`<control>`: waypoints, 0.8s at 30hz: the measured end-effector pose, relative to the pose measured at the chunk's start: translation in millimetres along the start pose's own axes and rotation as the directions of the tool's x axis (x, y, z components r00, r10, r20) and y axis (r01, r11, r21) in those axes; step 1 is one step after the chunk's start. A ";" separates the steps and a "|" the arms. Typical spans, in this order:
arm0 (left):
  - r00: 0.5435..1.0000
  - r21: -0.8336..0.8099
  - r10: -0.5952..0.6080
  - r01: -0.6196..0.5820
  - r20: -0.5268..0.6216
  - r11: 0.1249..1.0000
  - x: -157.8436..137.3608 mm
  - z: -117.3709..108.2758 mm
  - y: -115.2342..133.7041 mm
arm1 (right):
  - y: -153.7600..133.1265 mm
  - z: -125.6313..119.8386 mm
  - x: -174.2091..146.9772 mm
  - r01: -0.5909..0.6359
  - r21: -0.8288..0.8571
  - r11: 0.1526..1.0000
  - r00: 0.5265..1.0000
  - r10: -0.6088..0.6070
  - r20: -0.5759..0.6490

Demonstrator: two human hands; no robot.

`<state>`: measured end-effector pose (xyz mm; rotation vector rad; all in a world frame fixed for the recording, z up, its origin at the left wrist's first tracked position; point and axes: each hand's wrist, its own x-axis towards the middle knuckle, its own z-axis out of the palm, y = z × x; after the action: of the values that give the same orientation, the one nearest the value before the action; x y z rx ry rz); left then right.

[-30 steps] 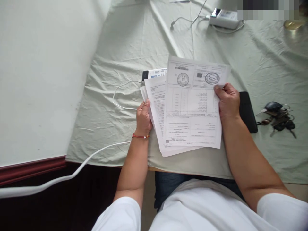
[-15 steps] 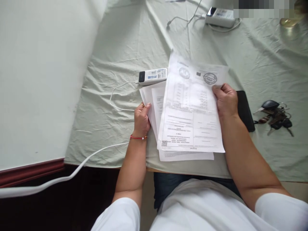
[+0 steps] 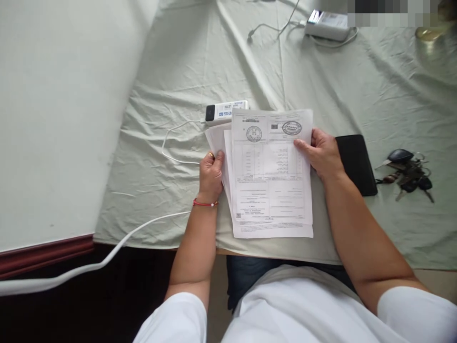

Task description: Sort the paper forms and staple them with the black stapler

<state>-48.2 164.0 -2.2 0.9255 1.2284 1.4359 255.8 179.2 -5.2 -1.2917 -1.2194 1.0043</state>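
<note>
A printed sheet of paper (image 3: 271, 166) with two round stamps lies on top of several other sheets. At its right edge, my right hand (image 3: 323, 150) grips it, thumb on the front. The stack of papers (image 3: 218, 136) shows fanned out beneath, its left edge pinched by my left hand (image 3: 211, 176), thumb on top. A ring and a red bracelet are on that hand and wrist. Just behind the papers is a white power bank (image 3: 217, 113), partly covered by the top sheet. Beside my right hand lies a black wallet-like case (image 3: 357, 164).
A bunch of keys (image 3: 410, 174) rests to the right on the pale green tablecloth (image 3: 178, 85). Farther back are a second white power bank (image 3: 326, 26) with cables and a glass of yellowish liquid (image 3: 428, 35). A thick white cable (image 3: 117, 250) crosses the lower left.
My right hand has brought the top sheet left and down, from tilted and raised to nearly square over the stack. My left hand has stayed in place. More of the black case shows.
</note>
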 end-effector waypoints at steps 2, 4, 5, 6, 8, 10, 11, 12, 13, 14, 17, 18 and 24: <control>1.000 0.000 0.003 -0.003 -0.020 1.000 0.9 -0.3 -0.2 | -1.5 0.4 -1.2 -0.027 0.003 1.000 0.999 0.027 0.046; 0.999 0.004 -0.001 0.002 -0.046 1.000 2.1 -1.3 -0.7 | -1.9 1.1 -1.4 -0.045 0.000 0.999 0.998 0.045 0.043; 0.998 0.008 -0.005 0.005 -0.062 1.000 2.6 -1.8 -1.0 | -1.6 1.5 -0.9 -0.051 0.008 0.999 0.998 0.051 0.022; 0.997 0.012 -0.006 0.007 -0.080 1.000 3.0 -2.2 -1.2 | -1.1 1.9 -0.1 -0.055 0.023 0.998 0.998 0.056 -0.014; 0.994 0.019 -0.006 0.008 -0.109 1.000 3.0 -2.3 -1.6 | 0.0 2.7 2.2 -0.057 0.077 0.995 0.991 0.065 -0.113; 0.993 0.014 -0.003 0.005 -0.119 1.000 2.5 -1.8 -1.8 | 0.2 3.6 4.5 -0.039 0.152 0.988 0.976 0.071 -0.206; 0.993 0.006 -0.004 0.004 -0.116 1.000 2.2 -1.6 -1.9 | 0.0 4.2 5.4 -0.024 0.187 0.982 0.969 0.069 -0.239; 0.994 -0.001 -0.004 0.004 -0.110 1.000 2.1 -1.6 -2.1 | -0.4 4.7 6.1 -0.008 0.214 0.977 0.963 0.065 -0.260; 0.995 -0.003 -0.005 0.005 -0.102 1.000 2.1 -1.8 -2.3 | -0.7 5.2 6.6 0.006 0.234 0.972 0.961 0.059 -0.271; 0.996 -0.002 -0.005 0.005 -0.094 1.000 2.1 -2.1 -2.5 | -0.9 5.7 6.9 0.016 0.246 0.969 0.960 0.054 -0.274; 0.997 0.025 -0.002 0.004 -0.076 1.000 2.3 -3.0 -2.1 | 1.3 6.3 7.2 0.016 0.250 0.968 0.965 0.050 -0.257; 0.997 0.030 -0.003 0.005 -0.076 1.000 2.0 -2.8 -1.5 | 2.7 6.2 7.2 0.012 0.244 0.970 0.967 0.050 -0.248; 0.998 0.043 -0.029 0.032 -0.053 0.999 -5.0 4.8 5.4 | 5.0 5.1 1.8 -0.001 0.020 1.000 0.982 0.004 -0.187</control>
<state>-43.7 160.2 4.3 0.8995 1.3121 1.4222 251.6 182.0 -10.6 -1.3404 -1.0617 0.8733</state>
